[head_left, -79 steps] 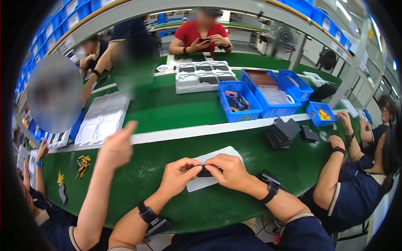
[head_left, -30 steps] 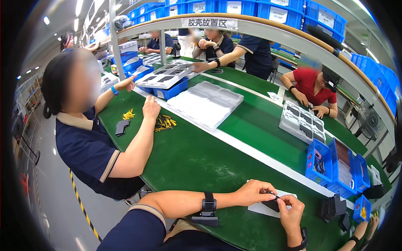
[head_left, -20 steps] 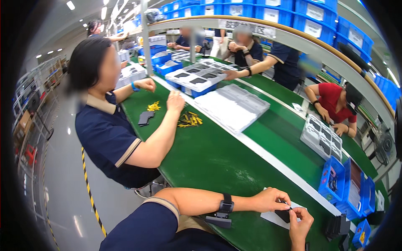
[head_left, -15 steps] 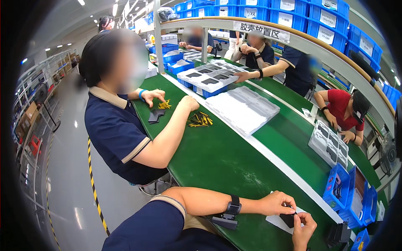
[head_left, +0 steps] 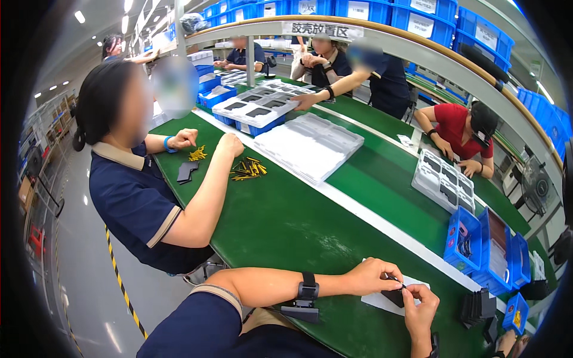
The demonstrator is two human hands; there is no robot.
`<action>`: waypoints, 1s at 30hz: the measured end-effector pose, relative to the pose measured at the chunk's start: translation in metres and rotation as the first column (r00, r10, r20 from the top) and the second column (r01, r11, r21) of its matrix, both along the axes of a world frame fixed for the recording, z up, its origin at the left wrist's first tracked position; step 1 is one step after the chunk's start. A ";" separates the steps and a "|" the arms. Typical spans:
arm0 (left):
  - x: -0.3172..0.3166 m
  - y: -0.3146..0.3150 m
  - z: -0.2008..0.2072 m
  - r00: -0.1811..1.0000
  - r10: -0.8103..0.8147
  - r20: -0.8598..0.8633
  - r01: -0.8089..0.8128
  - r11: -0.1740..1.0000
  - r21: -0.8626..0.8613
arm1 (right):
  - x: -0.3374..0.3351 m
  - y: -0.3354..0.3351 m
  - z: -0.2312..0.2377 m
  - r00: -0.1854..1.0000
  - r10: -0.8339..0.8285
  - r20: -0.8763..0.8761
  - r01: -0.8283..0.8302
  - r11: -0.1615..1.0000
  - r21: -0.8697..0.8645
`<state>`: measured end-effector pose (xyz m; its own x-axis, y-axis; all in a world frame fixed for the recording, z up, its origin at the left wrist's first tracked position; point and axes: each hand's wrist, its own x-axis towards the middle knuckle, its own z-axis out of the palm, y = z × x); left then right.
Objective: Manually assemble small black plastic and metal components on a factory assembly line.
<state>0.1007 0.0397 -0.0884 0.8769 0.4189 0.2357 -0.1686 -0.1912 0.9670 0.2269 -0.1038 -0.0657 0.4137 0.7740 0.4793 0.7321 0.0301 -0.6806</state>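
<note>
My left hand [head_left: 375, 277] and my right hand [head_left: 421, 305] meet over a white sheet [head_left: 376, 301] at the near right of the green bench. Both are closed, fingertips pinching a small flat black piece [head_left: 392, 296] between them. A thin dark edge shows at the left fingertips; its exact shape is partly hidden by the fingers. A dark strap with a buckle [head_left: 308, 292] is round my left wrist. To the right of my hands stands a stack of black flat pieces [head_left: 477, 307].
Blue bins [head_left: 463, 241] line the right side, with a small blue bin of yellow parts [head_left: 515, 313] nearer. A co-worker [head_left: 143, 197] sits at left by yellow strips [head_left: 248, 169] and grey pieces [head_left: 186, 172]. White trays [head_left: 310, 148] lie mid-bench; another person [head_left: 456, 134] works across.
The whole view has swung to the right, so the bench appears shifted left. My hands stay together on the black piece. The left co-worker's banded hand has lifted off the small yellow pile.
</note>
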 end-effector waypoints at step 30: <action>-0.004 0.001 0.008 0.995 -0.037 -0.094 0.039 0.999 0.016 | -0.002 0.001 0.001 1.000 0.011 -0.014 -0.012 1.000 -0.010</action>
